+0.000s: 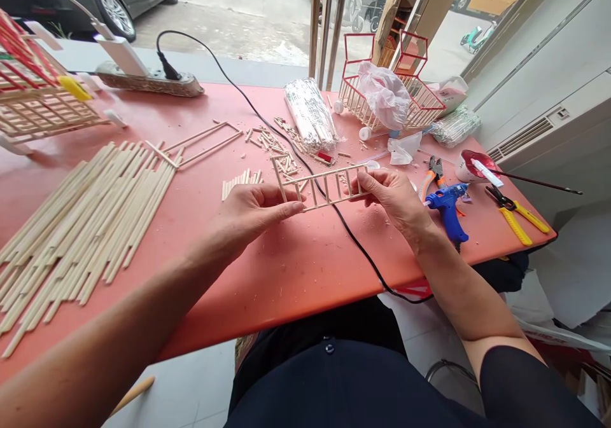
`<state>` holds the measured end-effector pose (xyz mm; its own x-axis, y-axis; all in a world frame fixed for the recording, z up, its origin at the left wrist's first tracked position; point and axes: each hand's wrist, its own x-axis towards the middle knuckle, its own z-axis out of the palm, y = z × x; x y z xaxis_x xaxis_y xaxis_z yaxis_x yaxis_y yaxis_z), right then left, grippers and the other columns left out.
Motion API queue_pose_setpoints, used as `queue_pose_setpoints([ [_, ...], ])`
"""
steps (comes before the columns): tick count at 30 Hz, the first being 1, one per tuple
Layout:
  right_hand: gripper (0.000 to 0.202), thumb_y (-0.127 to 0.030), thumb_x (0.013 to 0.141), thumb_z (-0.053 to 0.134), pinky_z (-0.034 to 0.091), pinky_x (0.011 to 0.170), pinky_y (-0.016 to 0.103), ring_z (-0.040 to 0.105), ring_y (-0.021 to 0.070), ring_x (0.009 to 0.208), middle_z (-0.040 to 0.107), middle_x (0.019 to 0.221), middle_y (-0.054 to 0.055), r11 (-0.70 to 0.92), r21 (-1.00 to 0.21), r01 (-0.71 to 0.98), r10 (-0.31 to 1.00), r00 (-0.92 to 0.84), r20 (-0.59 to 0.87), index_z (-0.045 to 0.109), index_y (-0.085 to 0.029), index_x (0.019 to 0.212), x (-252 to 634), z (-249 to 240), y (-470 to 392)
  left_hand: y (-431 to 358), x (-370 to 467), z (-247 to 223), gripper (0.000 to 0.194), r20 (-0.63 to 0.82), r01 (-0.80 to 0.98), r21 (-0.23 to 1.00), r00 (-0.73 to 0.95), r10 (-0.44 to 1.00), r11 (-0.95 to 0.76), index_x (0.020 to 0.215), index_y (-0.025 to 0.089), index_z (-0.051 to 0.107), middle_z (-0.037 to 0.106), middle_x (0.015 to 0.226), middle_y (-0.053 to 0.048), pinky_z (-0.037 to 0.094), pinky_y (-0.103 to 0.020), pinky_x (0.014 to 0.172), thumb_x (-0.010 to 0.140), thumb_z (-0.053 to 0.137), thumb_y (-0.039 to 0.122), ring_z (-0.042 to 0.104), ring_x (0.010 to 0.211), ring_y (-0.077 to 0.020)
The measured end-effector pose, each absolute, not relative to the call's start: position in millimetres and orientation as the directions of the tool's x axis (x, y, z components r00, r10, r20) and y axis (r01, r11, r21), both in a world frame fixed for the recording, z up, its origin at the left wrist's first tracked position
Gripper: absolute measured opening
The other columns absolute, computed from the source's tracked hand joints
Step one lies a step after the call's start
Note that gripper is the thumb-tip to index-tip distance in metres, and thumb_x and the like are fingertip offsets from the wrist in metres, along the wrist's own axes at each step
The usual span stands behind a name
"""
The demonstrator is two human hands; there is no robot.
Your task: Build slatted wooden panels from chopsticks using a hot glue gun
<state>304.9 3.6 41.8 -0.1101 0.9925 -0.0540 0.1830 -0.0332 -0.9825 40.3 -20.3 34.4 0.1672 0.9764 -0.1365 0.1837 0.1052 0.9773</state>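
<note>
A small ladder-like frame of thin wooden sticks is held up above the pink table, spanning both hands. My left hand pinches its left end, where one stick rises higher than the rest. At the right end, my right hand grips the frame between thumb and fingers. Just behind my left hand lies a small group of short sticks. Short stick pieces are scattered behind the frame. A blue glue gun rests to the right of my right hand.
Long sticks cover the left of the pink table. A black cable crosses under the frame. Pliers lie right, a red-rimmed stick basket stands behind, and a foil-like packet lies back centre.
</note>
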Motion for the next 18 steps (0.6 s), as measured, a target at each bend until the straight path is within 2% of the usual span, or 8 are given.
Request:
queue_pose_setpoints([
  [2,0.066,-0.083,0.065,0.085,0.043,0.051,0.023,0.074,0.0171,0.066,0.079,0.079,0.008,-0.037,-0.980,0.193,0.993,-0.103,-0.057,0.073,-0.018,0.072,304,42,3,-21,42,34,0.032,-0.142,0.185,0.976,0.148,0.979,0.113,0.083,0.022,0.086,0.085,0.097,-0.010,0.058,-0.032,0.084,0.070,0.091,0.050,0.076,0.101,-0.0294],
  [5,0.067,-0.084,0.063,0.085,0.043,0.051,0.024,0.073,0.0171,0.065,0.078,0.076,0.007,-0.034,-0.978,0.204,0.994,-0.097,-0.055,0.073,-0.018,0.072,303,43,2,-21,44,33,0.028,-0.135,0.195,0.975,0.117,0.984,0.110,0.080,0.021,0.086,0.085,0.093,-0.010,0.057,-0.032,0.079,0.070,0.090,0.047,0.076,0.095,-0.0282],
  [14,0.064,-0.081,0.068,0.084,0.044,0.052,0.025,0.072,0.0165,0.064,0.078,0.077,0.007,-0.028,-0.979,0.203,0.993,-0.107,-0.051,0.074,-0.018,0.072,303,42,1,-25,50,44,0.019,-0.163,0.204,0.968,0.074,0.984,0.145,0.072,0.022,0.084,0.080,0.076,-0.007,0.050,-0.029,0.066,0.066,0.087,0.039,0.068,0.074,-0.0211],
  [18,0.064,-0.082,0.069,0.083,0.044,0.052,0.025,0.073,0.0173,0.066,0.077,0.077,0.007,-0.019,-0.977,0.211,0.992,-0.116,-0.045,0.073,-0.018,0.072,303,42,0,-26,51,46,0.016,-0.169,0.196,0.969,0.082,0.982,0.151,0.069,0.022,0.083,0.080,0.074,-0.007,0.051,-0.030,0.066,0.065,0.087,0.037,0.068,0.071,-0.0208],
])
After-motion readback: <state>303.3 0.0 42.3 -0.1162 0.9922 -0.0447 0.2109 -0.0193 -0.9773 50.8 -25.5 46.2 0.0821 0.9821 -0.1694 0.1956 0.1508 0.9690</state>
